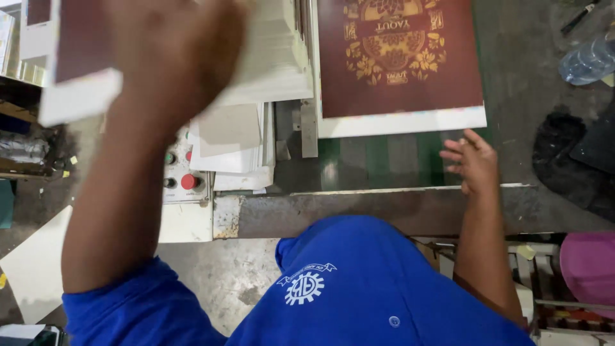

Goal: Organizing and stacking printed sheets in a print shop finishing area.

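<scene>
My left hand is raised close to the camera and blurred, gripping a maroon printed sheet with a white border at the upper left. My right hand hovers open, fingers spread, over the green-striped machine bed, just below the white lower edge of a large maroon sheet with gold ornament. The hand does not touch that sheet.
A stack of white sheets lies beside a control panel with a red button. A worn metal machine edge runs across the front. A plastic bottle lies far right, a pink object at lower right.
</scene>
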